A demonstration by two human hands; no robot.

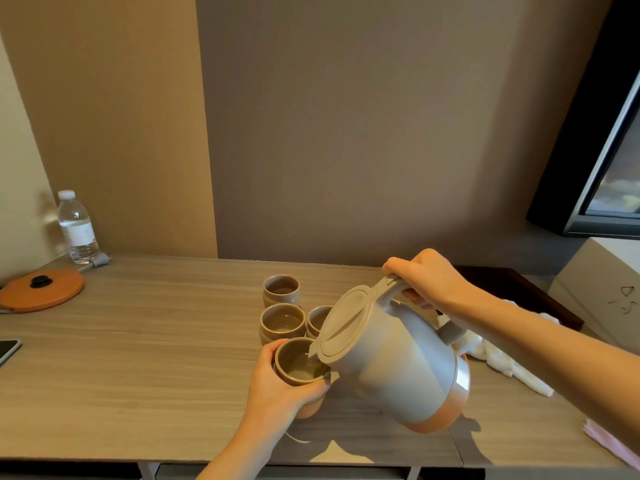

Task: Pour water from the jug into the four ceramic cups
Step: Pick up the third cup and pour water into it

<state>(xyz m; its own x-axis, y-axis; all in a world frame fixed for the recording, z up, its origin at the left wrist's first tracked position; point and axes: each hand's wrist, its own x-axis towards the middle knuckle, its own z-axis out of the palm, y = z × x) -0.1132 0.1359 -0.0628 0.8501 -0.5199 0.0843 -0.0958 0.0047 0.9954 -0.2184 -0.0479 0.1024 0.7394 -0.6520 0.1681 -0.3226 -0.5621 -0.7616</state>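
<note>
The jug [391, 355] is grey with an orange band around its base and a beige lid. It is raised over the tabletop [138, 358] and tilted to the left, its spout above the nearest cup [300, 362]. This brown ceramic cup has water inside. The other three cups [281, 288] [282, 320] [318, 318] stand upright, close together, just behind it, in the middle of the tabletop, toward the back edge.

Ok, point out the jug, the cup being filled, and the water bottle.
jug [391, 362]: head view, on the grey side of its body.
cup being filled [294, 356]: head view, on its inner wall.
water bottle [77, 230]: head view, on its label.
</note>
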